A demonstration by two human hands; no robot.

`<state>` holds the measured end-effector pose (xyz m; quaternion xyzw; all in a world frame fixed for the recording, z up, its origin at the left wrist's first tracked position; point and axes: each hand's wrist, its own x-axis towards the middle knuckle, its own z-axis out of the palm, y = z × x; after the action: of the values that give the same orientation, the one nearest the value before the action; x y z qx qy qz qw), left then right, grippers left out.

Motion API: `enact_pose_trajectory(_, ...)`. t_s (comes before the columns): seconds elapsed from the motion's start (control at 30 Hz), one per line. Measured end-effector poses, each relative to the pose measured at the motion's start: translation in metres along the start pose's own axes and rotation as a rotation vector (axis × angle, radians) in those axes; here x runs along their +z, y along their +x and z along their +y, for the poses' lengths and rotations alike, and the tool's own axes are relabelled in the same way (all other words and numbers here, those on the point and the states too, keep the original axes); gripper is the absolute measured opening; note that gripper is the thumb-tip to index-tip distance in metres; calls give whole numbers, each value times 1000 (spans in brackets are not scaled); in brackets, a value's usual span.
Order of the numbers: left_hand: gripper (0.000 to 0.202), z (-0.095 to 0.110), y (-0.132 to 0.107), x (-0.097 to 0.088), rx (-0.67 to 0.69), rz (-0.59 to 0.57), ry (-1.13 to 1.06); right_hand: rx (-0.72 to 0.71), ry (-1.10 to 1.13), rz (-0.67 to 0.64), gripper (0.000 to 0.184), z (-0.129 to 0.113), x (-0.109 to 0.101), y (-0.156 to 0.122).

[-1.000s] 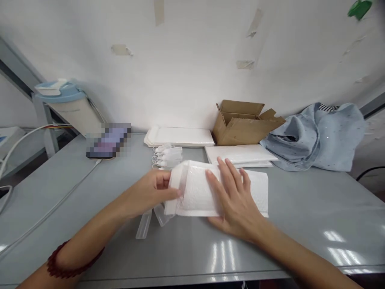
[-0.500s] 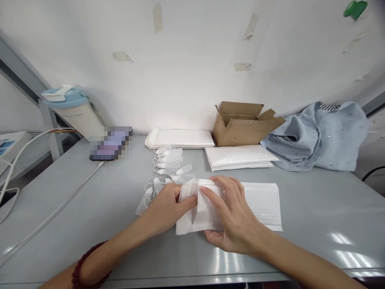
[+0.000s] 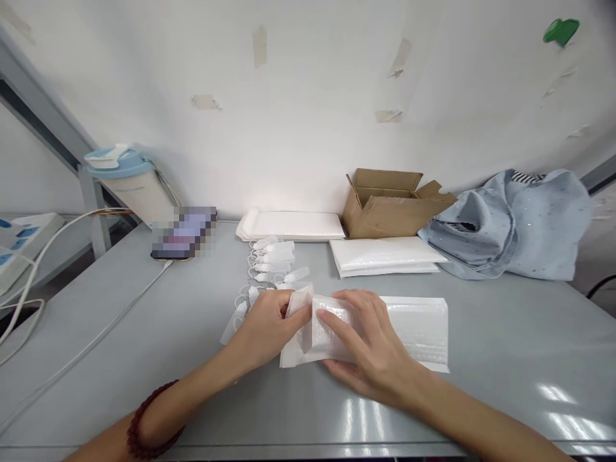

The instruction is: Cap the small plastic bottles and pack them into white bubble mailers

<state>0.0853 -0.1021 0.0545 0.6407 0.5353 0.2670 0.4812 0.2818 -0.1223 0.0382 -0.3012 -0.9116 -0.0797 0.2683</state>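
A white bubble mailer (image 3: 418, 327) lies across the front of the table, its flap end raised at the left. My left hand (image 3: 269, 321) pinches that flap end between thumb and fingers. My right hand (image 3: 368, 340) is wrapped around the mailer's middle, its index finger pressed on the bubbled face near the mouth and its thumb at the lower edge. Whether anything is inside the mailer cannot be seen. Just behind my left hand lie several small white squeeze bottles (image 3: 276, 256) with looped cap straps; some are partly hidden by that hand.
Behind are a stack of white mailers (image 3: 293, 224), more white mailers (image 3: 385, 255), an open cardboard box (image 3: 385, 215) and a light blue cloth (image 3: 534, 224). To the left stand a tumbler (image 3: 139, 186) and a phone (image 3: 185, 234) with a white cable (image 3: 106, 321) running along the table.
The view has shifted slightly. Both hands keep their hold on the mailer, and its bubbled edge near the mouth looks a little more folded back.
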Motion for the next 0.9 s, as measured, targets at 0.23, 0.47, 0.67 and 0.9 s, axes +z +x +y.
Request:
enact_pose_trajectory(0.23,36,-2,0,4,5,54,135,-45,-62,-81,48,3,-5,2)
enact_pose_trajectory(0.47,31,-17,0,13,249,234,623,-23,-1,-155,38,11,-3,2)
enact_pose_trajectory(0.67,35,-17,2,8,216,214,677,23,67,-258,53,14,-7,3)
enact_pose_trajectory(0.9,34,-17,2,5,178,261,650,11,62,-281,50,14,-6,2)
